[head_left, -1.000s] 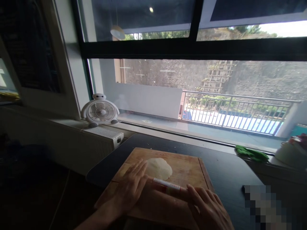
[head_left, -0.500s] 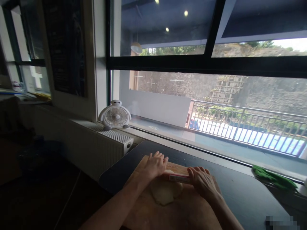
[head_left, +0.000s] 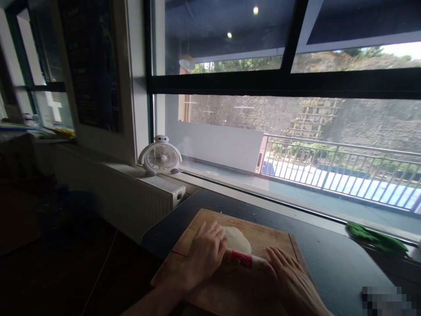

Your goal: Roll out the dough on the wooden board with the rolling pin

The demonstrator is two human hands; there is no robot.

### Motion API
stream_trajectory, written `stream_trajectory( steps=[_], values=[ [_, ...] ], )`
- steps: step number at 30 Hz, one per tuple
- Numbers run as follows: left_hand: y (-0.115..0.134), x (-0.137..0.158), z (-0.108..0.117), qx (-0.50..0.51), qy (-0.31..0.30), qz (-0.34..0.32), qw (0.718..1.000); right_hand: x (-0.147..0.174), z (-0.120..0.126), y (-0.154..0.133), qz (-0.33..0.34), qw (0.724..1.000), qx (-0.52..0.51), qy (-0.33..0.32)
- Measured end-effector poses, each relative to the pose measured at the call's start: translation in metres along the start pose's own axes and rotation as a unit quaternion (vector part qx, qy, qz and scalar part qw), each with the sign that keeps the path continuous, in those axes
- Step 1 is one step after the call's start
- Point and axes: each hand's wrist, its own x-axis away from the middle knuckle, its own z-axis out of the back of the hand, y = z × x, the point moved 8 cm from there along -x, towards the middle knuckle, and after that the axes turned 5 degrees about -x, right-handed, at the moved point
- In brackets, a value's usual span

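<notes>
A pale, flattened sheet of dough (head_left: pixel 237 239) lies on a wooden board (head_left: pixel 205 216). Across its near part runs a rolling pin (head_left: pixel 241 259) with a red-and-white label at its middle. My left hand (head_left: pixel 206 245) bends over the pin's left end, fingers together and pointing away from me. At the right end, my right hand (head_left: pixel 284 267) rests on the pin with its fingers fairly straight. Both hands cover the ends of the pin, and the near edge of the dough is hidden under the pin or in shadow.
The board sits on a dark table (head_left: pixel 332 259) against a window. A white fan (head_left: pixel 162 157) stands on the radiator (head_left: pixel 158 193) at the left. Green cloth (head_left: pixel 376 241) lies by the sill on the right. A blurred-out patch (head_left: pixel 384 300) covers the lower right corner.
Both hands have drawn the rolling pin toward me, from the far part of the dough to its near part. The pin has turned, and its red label now faces up.
</notes>
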Motion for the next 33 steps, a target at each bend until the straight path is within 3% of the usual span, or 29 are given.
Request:
stream_trajectory(
  steps=[2, 5, 8, 11, 16, 19, 22, 28, 31, 33],
  values=[
    [-0.007, -0.028, -0.007, -0.011, -0.001, 0.005, 1.0, -0.032, -0.001, -0.001, -0.006, 0.998, -0.044, -0.053],
    [-0.014, -0.062, -0.019, -0.023, -0.039, 0.013, 0.999, -0.073, -0.004, 0.0, -0.03, 0.995, -0.064, -0.073],
    [-0.013, -0.068, -0.023, -0.031, -0.073, 0.006, 0.997, -0.085, -0.008, -0.004, -0.037, 0.995, -0.056, -0.075],
    [-0.007, -0.041, -0.013, -0.027, -0.048, -0.013, 0.998, -0.065, -0.007, -0.02, -0.021, 0.996, -0.057, -0.062],
    [0.001, 0.036, 0.002, -0.036, -0.006, -0.034, 0.999, -0.008, 0.004, -0.055, 0.055, 0.998, -0.023, 0.017],
    [0.003, 0.052, 0.003, -0.049, 0.001, -0.046, 0.998, -0.003, 0.004, -0.061, 0.077, 0.997, -0.018, 0.024],
    [-0.005, 0.028, -0.001, -0.054, -0.001, -0.024, 0.998, -0.032, -0.002, -0.047, 0.041, 0.998, -0.042, -0.009],
    [-0.034, -0.058, -0.019, -0.06, -0.035, 0.027, 0.997, -0.107, -0.018, -0.006, -0.077, 0.994, -0.066, -0.043],
    [-0.04, -0.072, -0.026, -0.055, -0.062, 0.031, 0.996, -0.117, -0.024, 0.002, -0.096, 0.992, -0.07, -0.051],
    [-0.036, -0.063, -0.022, -0.047, -0.054, 0.025, 0.997, -0.11, -0.023, -0.003, -0.085, 0.992, -0.074, -0.061]
  ],
)
